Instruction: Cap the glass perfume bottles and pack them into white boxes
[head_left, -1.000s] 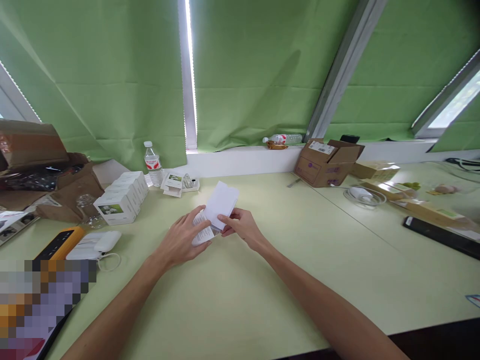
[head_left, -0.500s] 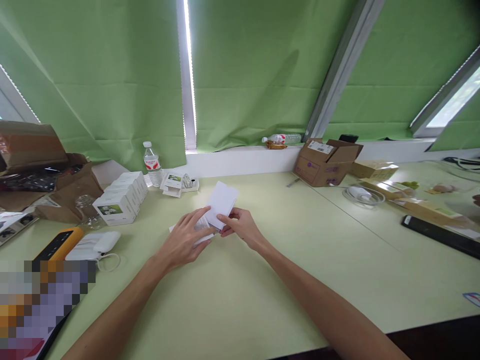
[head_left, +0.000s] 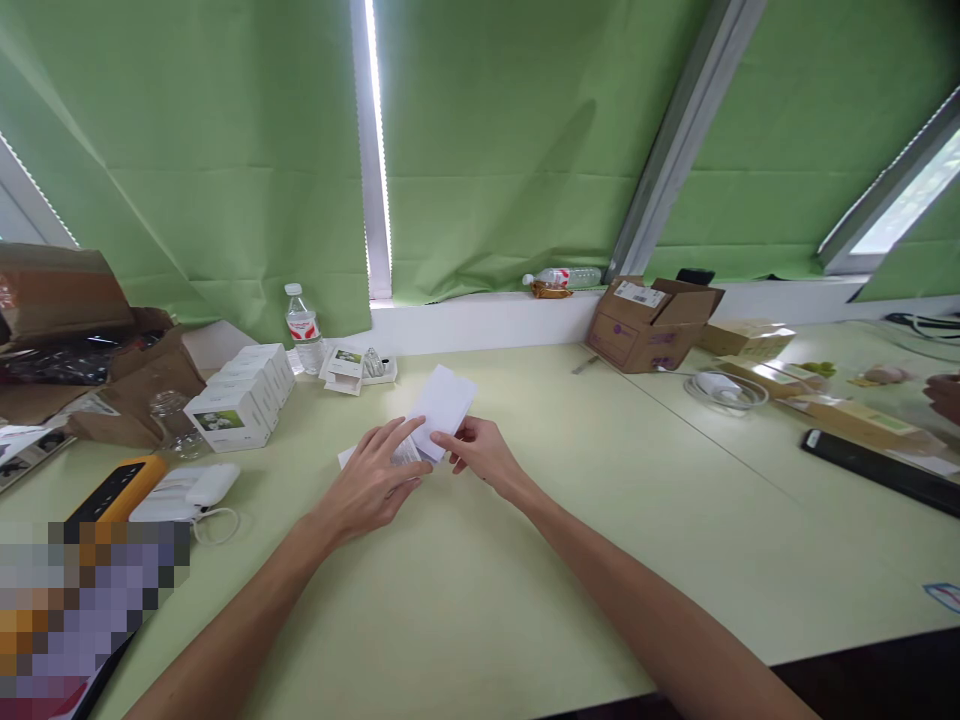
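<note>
As the right grip pinches one end, white paper juts forward.

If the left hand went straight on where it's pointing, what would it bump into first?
Probably the white paper the right hand pinches. The left hand looks very close to it, but depth is unclear.

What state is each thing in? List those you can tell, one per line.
White paper: pinched in right grip
Red-labelled tabletop bottle: upright, capped
Windowsill bottle: lying on its side
Cardboard box: unsealed, flap sticking out
White corded adapter: cord coiled
Green blinds: lowered
White boxes: lined up
</note>
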